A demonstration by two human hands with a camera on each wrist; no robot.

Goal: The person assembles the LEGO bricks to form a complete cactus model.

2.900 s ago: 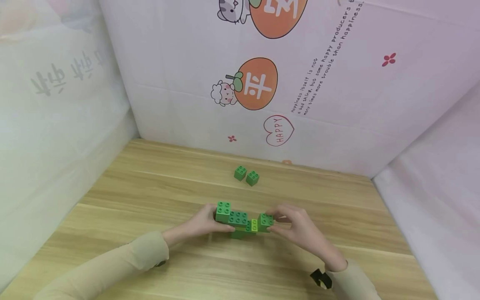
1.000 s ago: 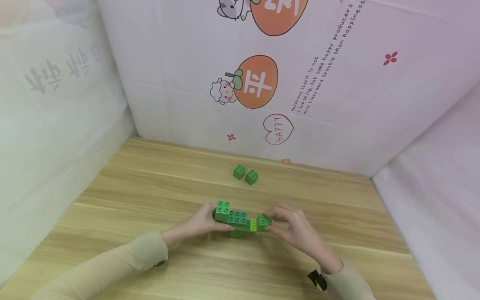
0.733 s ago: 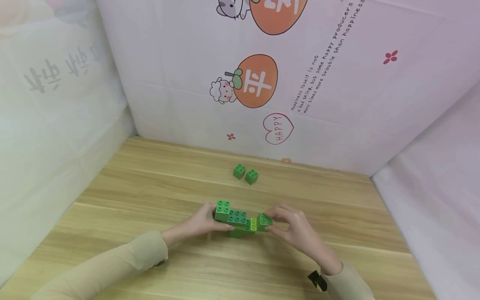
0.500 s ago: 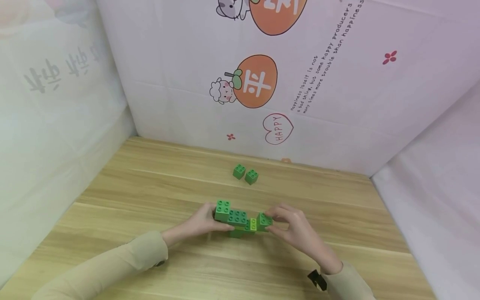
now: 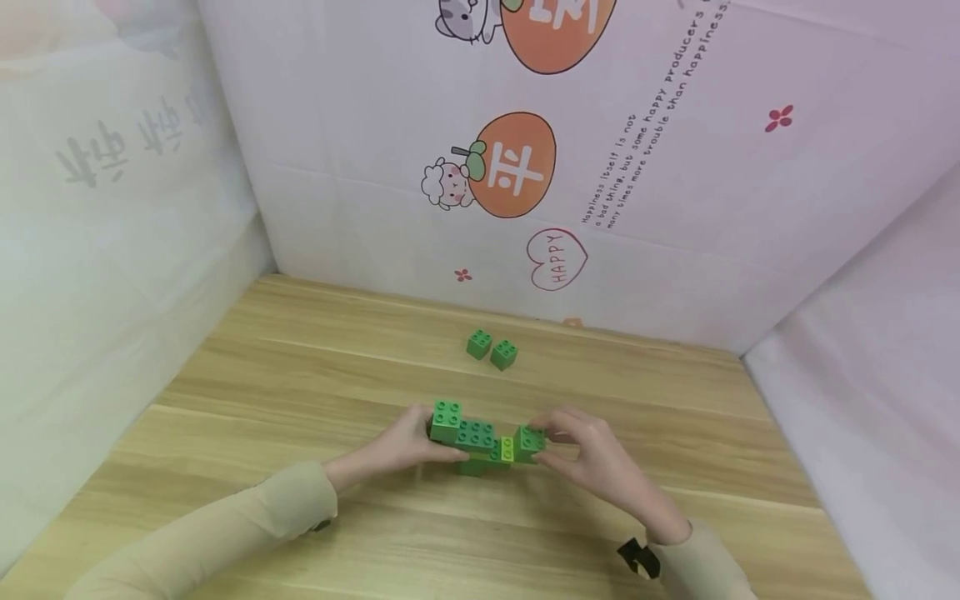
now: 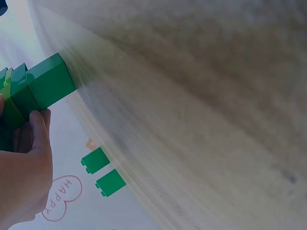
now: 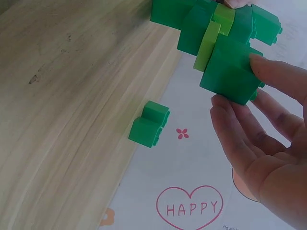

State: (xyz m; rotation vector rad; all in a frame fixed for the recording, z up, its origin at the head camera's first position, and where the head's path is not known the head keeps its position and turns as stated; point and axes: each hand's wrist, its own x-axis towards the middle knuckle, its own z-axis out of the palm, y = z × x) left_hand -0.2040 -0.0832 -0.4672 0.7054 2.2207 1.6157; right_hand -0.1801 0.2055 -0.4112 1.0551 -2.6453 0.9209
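A build of green bricks (image 5: 483, 442) with one lime brick (image 5: 507, 450) in it stands on the wooden table (image 5: 300, 375). My left hand (image 5: 408, 442) grips its left end, beside the raised green brick (image 5: 446, 419). My right hand (image 5: 577, 450) pinches the green brick at the right end (image 5: 530, 442) between thumb and fingers. In the right wrist view the green build (image 7: 216, 38) is seen with the fingers (image 7: 240, 134) curled round its end block. In the left wrist view the thumb (image 6: 36, 134) presses against the green build (image 6: 43, 91).
Two loose green bricks (image 5: 492, 349) lie side by side farther back on the table, near the wall; they also show in the left wrist view (image 6: 103, 171) and the right wrist view (image 7: 149, 124). Printed sheets wall in the table at the back and both sides.
Almost nothing differs. Both hands stay on the ends of the green build, which has only shifted slightly on the table.
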